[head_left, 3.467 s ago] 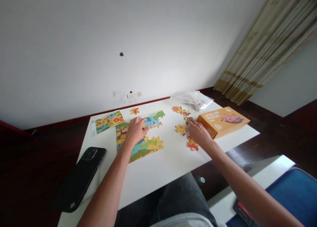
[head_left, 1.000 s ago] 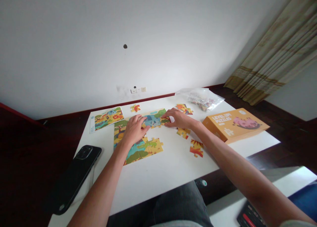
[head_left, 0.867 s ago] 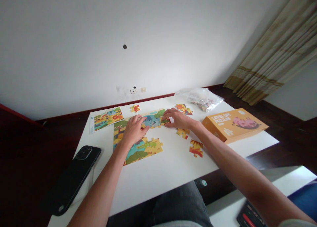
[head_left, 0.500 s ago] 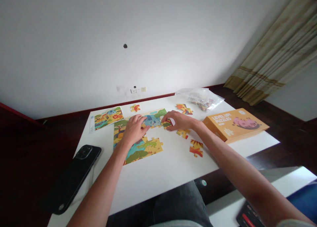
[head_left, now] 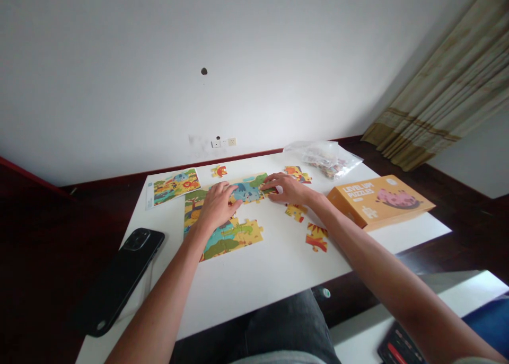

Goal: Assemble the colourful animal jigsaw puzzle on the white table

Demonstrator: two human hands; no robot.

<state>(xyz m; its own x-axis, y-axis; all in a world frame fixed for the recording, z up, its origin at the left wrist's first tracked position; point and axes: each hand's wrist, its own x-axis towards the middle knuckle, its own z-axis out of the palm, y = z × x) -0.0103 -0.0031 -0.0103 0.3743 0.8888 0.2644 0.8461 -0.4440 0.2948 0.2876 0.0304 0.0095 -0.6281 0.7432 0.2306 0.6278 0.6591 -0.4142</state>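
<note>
A partly joined jigsaw puzzle (head_left: 238, 236) with animals, trees and water lies on the white table. My left hand (head_left: 218, 204) rests flat on its middle, fingers spread, covering some pieces. At the upper right edge of the puzzle, my right hand (head_left: 285, 188) pinches a puzzle piece (head_left: 269, 191) between thumb and fingers, against the joined part. Loose puzzle pieces (head_left: 316, 238) in orange and yellow lie right of the puzzle, others (head_left: 297, 174) beyond my right hand. One red and yellow piece (head_left: 219, 171) lies at the back. A reference picture card (head_left: 175, 187) lies at the left.
An orange puzzle box (head_left: 382, 201) stands at the table's right. Behind it lies a clear plastic bag (head_left: 326, 160) of pieces. A black phone (head_left: 123, 279) is at the left edge. The wall is behind the table; a white bench (head_left: 449, 290) stands lower right.
My right hand has lowered and flattened slightly, with the piece now closer against the puzzle's upper right edge. My left hand stays on the puzzle. The view has shifted slightly.
</note>
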